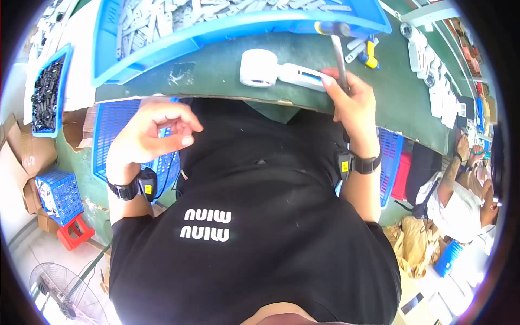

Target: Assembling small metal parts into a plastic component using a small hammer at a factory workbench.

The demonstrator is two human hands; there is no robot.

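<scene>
My right hand (355, 105) is closed round a hammer (339, 57), its metal shaft pointing away from me and its dark and yellow head at the far end. Beside those fingers lies a white device (259, 67) with a round drum-like head and a long slotted handle. The handle's end reaches my right fingertips; whether they also grip it I cannot tell. My left hand (157, 132) hovers in front of the table edge, fingers loosely curled and apart from the thumb, with nothing visible in it.
A big blue bin (238, 24) of grey-white strips stands on the green table (216, 76). At the left is a blue tray (50, 89) of black parts. A yellow-handled tool (370, 53) lies beyond the hammer; white devices (428, 73) line the right. Another person (460, 203) works there.
</scene>
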